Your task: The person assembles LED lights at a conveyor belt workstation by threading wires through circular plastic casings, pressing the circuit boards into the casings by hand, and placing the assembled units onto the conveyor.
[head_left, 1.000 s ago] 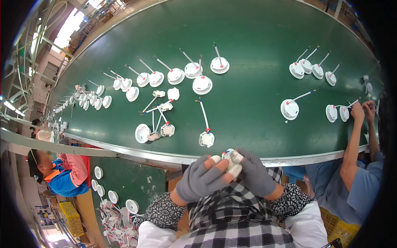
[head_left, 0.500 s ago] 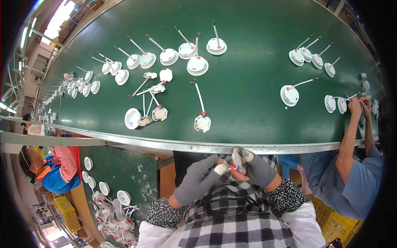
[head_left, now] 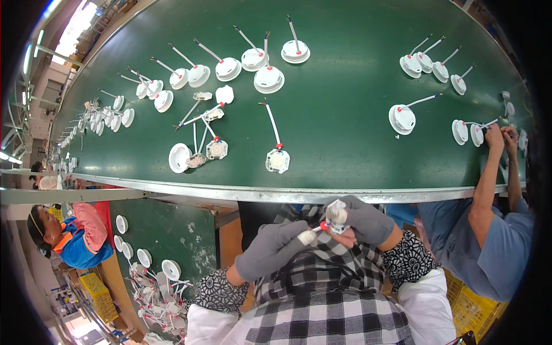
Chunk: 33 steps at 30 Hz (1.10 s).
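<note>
In front of my lap, just off the near edge of the green table, my left hand (head_left: pixel 270 248) in a grey glove pinches the white cable (head_left: pixel 318 228) of a small circuit board. My right hand (head_left: pixel 368 221), also gloved in grey, is closed round the pale circuit board (head_left: pixel 337 225), its fingers covering part of it. A red grommet shows on the cable between my two hands. On the table ahead lies a similar circuit board (head_left: pixel 278 161) with its cable stretched away from me. A few more boards (head_left: pixel 217 149) lie to its left, next to a white round housing (head_left: pixel 180 158).
Several white round lamps (head_left: pixel 269 80) with upright cables stand along the table (head_left: pixel 345 115). On the right, a co-worker's hands (head_left: pixel 499 137) handle a lamp cable. At lower left, a side table carries white rings (head_left: pixel 171 269) and a cable heap (head_left: pixel 155 305); another person (head_left: pixel 80 236) sits beyond.
My right hand has turned and moved slightly right, so the circuit board in it shows more. My left hand keeps its pinch on the cable. The whole view has shifted slightly.
</note>
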{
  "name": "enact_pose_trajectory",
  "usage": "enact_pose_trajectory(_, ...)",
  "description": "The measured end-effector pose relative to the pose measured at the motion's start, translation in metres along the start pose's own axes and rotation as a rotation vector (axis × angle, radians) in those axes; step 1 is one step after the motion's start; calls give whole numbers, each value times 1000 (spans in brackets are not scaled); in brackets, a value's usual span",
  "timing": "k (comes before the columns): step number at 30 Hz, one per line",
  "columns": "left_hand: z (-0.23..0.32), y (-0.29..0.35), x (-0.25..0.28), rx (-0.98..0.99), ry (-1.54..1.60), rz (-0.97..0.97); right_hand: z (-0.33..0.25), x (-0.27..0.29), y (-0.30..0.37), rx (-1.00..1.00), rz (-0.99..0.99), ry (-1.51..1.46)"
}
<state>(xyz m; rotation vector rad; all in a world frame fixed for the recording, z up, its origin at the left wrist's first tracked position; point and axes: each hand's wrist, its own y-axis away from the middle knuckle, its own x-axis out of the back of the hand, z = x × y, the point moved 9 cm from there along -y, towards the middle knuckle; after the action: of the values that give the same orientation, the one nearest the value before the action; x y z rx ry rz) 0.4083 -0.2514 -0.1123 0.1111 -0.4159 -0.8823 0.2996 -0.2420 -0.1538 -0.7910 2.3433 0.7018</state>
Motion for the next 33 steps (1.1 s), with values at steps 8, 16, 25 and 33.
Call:
enact_pose_trajectory(8, -35, 26, -17, 414, 591, -279, -7, 9, 15, 60, 166, 235)
enact_pose_trajectory(16, 2, 27, 36, -84, -539, 412, -13, 40, 30, 145, 397, 3)
enact_pose_trajectory(25, 19, 54, 19, -397, -761, 214, -8, 71, 55, 125, 523, 148)
enact_pose_trajectory(33, 5, 142, 73, -123, -128, 399, -30, 93, 51, 366, 327, 245)
